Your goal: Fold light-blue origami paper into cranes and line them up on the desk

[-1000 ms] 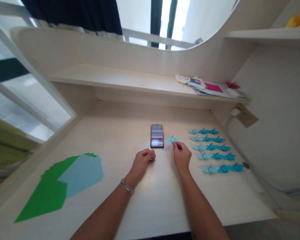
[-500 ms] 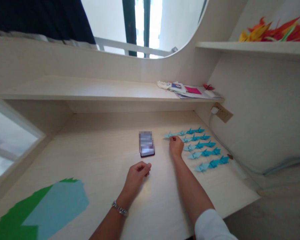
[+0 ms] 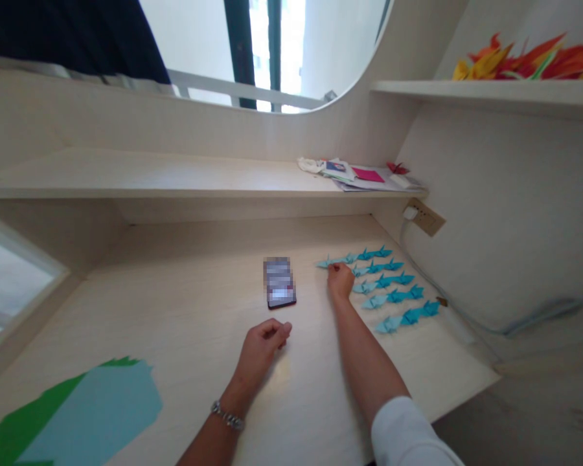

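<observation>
Small blue origami paper cranes (image 3: 388,323) stand in several rows on the right part of the desk, darker toward the right and paler at the left. My right hand (image 3: 341,281) is closed at the left end of the back row, its fingertips pinching a pale blue paper crane (image 3: 326,262); the hand covers part of it. Nearer to me, my left hand (image 3: 265,343) rests loosely curled, thumb against the index finger, with nothing showing in it. Just beyond the left hand lies a phone (image 3: 280,283), its screen lit and blurred.
Green paper sheets (image 3: 43,404) and light blue paper sheets (image 3: 97,411) lie at the front left of the desk (image 3: 194,285). Papers (image 3: 364,176) sit on the back shelf. A cable (image 3: 447,304) runs along the right wall. Red and yellow paper pieces (image 3: 529,61) are on the upper shelf.
The whole view has shifted slightly, so most things appear a little further left. Both hands keep nearly the same place and pose on the desk.
</observation>
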Available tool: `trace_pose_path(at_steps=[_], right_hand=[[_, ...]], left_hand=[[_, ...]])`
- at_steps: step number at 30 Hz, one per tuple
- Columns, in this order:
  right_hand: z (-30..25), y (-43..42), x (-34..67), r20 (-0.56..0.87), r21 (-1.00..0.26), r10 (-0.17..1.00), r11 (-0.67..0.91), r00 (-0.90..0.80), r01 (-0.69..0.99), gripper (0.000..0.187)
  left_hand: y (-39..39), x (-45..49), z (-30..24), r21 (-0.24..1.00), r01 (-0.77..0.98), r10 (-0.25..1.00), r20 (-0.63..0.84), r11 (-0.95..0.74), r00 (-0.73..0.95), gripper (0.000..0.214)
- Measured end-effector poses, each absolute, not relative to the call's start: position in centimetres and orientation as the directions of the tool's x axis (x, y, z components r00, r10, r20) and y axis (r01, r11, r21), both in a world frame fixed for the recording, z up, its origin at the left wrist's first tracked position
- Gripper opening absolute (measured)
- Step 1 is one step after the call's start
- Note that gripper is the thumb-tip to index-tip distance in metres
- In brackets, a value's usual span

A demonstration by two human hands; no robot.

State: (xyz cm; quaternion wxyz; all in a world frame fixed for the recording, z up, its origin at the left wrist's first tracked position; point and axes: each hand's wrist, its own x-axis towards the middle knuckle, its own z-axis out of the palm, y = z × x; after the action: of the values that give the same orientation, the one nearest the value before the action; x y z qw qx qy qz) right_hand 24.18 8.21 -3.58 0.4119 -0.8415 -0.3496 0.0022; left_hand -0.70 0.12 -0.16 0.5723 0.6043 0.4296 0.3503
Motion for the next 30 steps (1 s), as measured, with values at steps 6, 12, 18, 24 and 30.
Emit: trace_pose_path(at_steps=[6, 12, 18, 24, 30], right_hand=[[-3.6, 8.3, 24.2, 0.289, -0.689, 0.585, -0.422, 0.758, 0.589, 0.021], [-3.6, 8.2, 24.2, 0.29, -0.691, 0.585, -0.419, 0.758, 0.588, 0.021], [-3.6, 8.2, 24.1, 0.267, -0.694, 0.594, -0.427, 0.758, 0.58, 0.022], [-3.2, 8.0, 23.9, 0.254, -0.705, 0.605, -0.418, 0.754, 0.573, 0.022], [-2.8, 6.2, 22.3, 0.258, -0.731, 0.584, -0.403, 0.77, 0.55, 0.033]], left_hand=[[0.0, -0.6, 0.1, 0.993, 0.114, 0.919, -0.081, 0.039, 0.386, 0.034], [0.0, -0.6, 0.1, 0.994, 0.1, 0.92, -0.083, 0.048, 0.384, 0.034], [0.0, -0.5, 0.2, 0.992, 0.121, 0.922, -0.078, 0.034, 0.38, 0.033], [0.1, -0.6, 0.2, 0.991, 0.132, 0.923, -0.071, 0.022, 0.379, 0.034], [0.4, -0.9, -0.3, 0.982, 0.19, 0.925, -0.063, -0.01, 0.375, 0.03]])
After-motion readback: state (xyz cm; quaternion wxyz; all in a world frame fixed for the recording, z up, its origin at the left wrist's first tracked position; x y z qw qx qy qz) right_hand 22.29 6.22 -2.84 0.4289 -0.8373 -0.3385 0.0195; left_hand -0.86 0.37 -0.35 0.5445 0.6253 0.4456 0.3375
